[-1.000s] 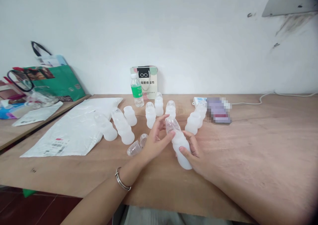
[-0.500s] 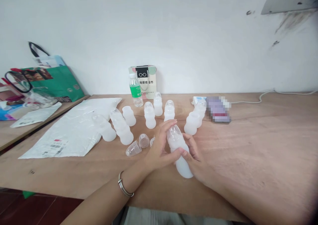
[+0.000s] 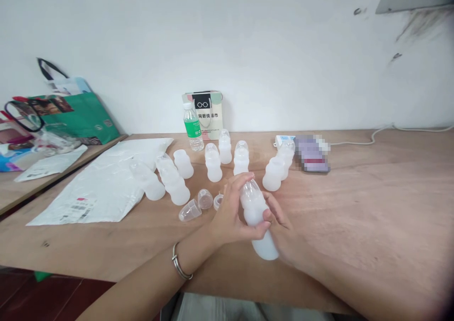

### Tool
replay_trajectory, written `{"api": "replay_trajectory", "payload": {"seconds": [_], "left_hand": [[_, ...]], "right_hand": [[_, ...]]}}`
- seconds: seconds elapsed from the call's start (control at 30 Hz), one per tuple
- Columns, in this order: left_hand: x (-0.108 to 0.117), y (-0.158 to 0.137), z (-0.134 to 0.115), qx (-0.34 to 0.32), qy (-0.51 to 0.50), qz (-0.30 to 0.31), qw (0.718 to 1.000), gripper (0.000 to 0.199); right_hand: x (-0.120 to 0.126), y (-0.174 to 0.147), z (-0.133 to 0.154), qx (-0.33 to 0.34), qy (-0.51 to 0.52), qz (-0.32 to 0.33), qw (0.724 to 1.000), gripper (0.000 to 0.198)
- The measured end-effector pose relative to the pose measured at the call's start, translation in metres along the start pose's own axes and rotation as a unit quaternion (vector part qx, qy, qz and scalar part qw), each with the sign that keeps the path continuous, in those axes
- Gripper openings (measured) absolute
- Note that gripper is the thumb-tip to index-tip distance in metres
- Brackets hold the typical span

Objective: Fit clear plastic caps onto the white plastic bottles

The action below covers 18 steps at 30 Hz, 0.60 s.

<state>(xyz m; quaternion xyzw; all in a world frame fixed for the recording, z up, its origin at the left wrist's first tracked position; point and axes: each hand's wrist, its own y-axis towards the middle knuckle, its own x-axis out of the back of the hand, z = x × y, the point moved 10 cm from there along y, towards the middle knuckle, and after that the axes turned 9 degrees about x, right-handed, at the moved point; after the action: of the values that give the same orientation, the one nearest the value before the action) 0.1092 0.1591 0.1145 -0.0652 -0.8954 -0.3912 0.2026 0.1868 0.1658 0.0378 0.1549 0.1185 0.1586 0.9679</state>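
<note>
Left hand point(image 3: 229, 217), right hand point(image 3: 283, 229), both grips clamped round a capped baby bottle point(image 3: 253, 215), lower centre; clear caps point(image 3: 190, 211) lie left, water bottle point(image 3: 193, 129) upper centre.

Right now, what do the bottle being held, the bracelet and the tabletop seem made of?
Held bottle: probably plastic, though frosted glass is possible; the body looks milky and matte, the top clearer. Bracelet: likely polished metal, silvery with bright highlights. Tabletop: probably wood, faintly glossy, brown with grain streaks.
</note>
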Motion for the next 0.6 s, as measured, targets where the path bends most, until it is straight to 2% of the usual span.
{"api": "replay_trajectory", "payload": {"seconds": [0.1,0.3,0.47,0.53,0.6], "left_hand": [[-0.004,0.0,0.002,0.002,-0.006,0.009,1.0,0.082],[-0.003,-0.001,-0.022,-0.059,0.012,0.007,0.998,0.078],[-0.009,-0.007,-0.032,-0.126,0.117,0.057,0.983,0.076],[-0.004,-0.011,-0.034,-0.166,0.147,0.031,0.975,0.076],[0.005,-0.012,-0.032,-0.185,0.158,-0.01,0.97,0.072]], "right_hand": [[0.002,0.0,-0.003,-0.008,-0.014,-0.007,1.0,0.032],[0.013,0.004,0.0,0.103,-0.087,0.018,0.991,0.037],[0.017,0.005,0.016,0.171,-0.172,0.04,0.969,0.034],[0.029,0.007,0.035,0.231,-0.181,0.01,0.956,0.036],[0.059,0.008,0.056,0.298,-0.17,-0.081,0.936,0.034]]}}
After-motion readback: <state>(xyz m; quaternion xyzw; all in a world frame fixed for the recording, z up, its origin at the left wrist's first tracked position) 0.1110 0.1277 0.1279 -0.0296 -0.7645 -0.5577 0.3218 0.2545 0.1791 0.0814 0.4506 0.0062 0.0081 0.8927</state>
